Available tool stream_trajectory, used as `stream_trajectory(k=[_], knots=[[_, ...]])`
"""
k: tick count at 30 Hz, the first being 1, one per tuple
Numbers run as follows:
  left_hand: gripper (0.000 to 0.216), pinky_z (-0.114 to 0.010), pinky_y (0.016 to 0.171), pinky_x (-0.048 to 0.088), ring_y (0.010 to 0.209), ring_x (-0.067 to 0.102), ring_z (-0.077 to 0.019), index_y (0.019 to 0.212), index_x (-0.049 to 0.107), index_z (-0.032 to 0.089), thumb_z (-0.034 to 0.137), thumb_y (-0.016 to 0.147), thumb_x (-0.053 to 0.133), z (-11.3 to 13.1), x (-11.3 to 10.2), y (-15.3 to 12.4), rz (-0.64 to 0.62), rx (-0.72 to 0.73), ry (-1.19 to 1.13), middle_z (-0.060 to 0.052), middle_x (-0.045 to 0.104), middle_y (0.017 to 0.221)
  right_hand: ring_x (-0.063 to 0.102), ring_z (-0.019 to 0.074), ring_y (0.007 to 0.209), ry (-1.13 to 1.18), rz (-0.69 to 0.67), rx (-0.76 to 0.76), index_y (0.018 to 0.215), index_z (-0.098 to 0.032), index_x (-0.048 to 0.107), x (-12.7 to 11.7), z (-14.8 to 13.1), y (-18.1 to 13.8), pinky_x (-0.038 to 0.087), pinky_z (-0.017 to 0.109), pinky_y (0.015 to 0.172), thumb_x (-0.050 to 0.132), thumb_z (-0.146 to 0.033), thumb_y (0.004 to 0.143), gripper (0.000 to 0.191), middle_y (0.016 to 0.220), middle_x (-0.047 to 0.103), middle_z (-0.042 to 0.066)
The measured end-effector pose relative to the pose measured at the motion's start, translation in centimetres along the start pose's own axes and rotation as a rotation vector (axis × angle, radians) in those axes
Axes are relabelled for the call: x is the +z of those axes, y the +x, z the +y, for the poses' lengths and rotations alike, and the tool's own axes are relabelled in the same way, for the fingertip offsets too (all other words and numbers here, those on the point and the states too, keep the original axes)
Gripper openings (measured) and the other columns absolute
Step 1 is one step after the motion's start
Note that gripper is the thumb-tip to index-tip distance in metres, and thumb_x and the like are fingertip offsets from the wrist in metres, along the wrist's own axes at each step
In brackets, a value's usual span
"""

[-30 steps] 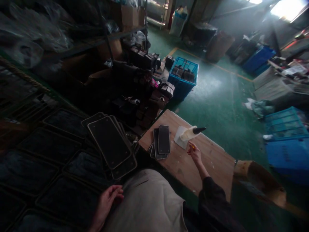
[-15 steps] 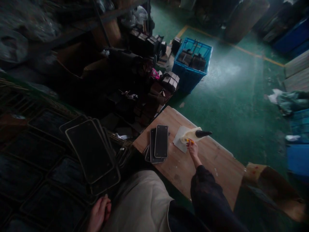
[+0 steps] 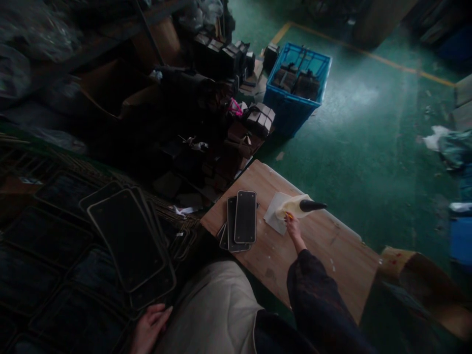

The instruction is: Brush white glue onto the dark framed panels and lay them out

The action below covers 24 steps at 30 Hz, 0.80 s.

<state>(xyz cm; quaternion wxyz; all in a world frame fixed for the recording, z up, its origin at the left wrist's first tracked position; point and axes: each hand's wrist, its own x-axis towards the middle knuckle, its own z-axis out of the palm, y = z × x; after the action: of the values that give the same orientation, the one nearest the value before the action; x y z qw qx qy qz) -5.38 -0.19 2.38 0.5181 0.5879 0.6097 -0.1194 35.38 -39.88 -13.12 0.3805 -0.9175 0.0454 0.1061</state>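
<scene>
In the head view, right of centre, the right hand (image 3: 293, 227) pinches a small yellow-orange object (image 3: 290, 216) against the cream bottle with a black conical tip (image 3: 292, 206), over a pale sheet (image 3: 274, 217). At lower left, the left hand (image 3: 148, 327) is near dark rectangular panels (image 3: 127, 238); its grip I cannot tell.

A cream container (image 3: 292, 205) with a tapered black tip (image 3: 312, 206) pointing rightward has its base over a pale sheet (image 3: 273, 219) on the bench (image 3: 332, 241); a small yellow-orange item (image 3: 289, 216), mostly hidden, sits in the right hand's fingers (image 3: 289, 223) beside it.
</scene>
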Motion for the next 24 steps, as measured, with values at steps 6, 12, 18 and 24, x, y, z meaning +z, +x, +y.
stream_trajectory(k=[6,12,18,24], knots=[[0.073,-0.028,0.048,0.044,0.050,0.057,-0.0187,0.074,0.065,0.014,0.074,0.033,0.073,-0.3,-0.3,1.2,-0.046,-0.056,0.019,-0.003,0.063,0.056,0.061,0.0206,0.070,-0.087,-0.047,0.032,0.100,-0.020,0.071,-1.3,0.0,-1.4,0.047,0.031,0.065,0.053,-0.046,0.082,0.036,0.084,0.071,0.008],[0.069,-0.030,0.050,0.048,0.056,0.064,-0.0224,0.084,0.065,0.015,0.069,0.041,0.072,-1.6,-0.5,2.3,-0.045,-0.164,-0.111,-0.008,0.070,0.064,0.062,0.0214,0.071,-0.034,-0.055,0.056,0.101,-0.026,0.071,-2.4,-0.5,-3.9,0.046,0.030,0.066,0.062,-0.043,0.076,0.031,0.087,0.072,0.006],[0.063,-0.032,0.066,0.055,0.072,0.070,-0.0254,0.080,0.063,0.017,0.042,0.026,0.086,-1.8,-0.3,2.5,-0.059,-0.160,-0.297,-0.008,0.073,0.075,0.064,0.0199,0.070,0.225,0.050,0.135,0.100,-0.020,0.069,-2.4,-1.2,-4.8,0.049,0.028,0.061,0.061,-0.057,0.073,0.046,0.080,0.070,0.006],[0.059,-0.030,0.046,0.047,0.048,0.060,-0.0199,0.073,0.060,0.018,0.064,0.039,0.076,-3.2,-0.6,3.1,0.008,-0.118,-0.048,-0.001,0.064,0.053,0.066,0.0168,0.061,0.608,0.266,0.368,0.100,-0.016,0.056,0.3,-1.2,-2.9,0.052,0.026,0.054,0.052,-0.064,0.074,0.055,0.073,0.067,0.005]])
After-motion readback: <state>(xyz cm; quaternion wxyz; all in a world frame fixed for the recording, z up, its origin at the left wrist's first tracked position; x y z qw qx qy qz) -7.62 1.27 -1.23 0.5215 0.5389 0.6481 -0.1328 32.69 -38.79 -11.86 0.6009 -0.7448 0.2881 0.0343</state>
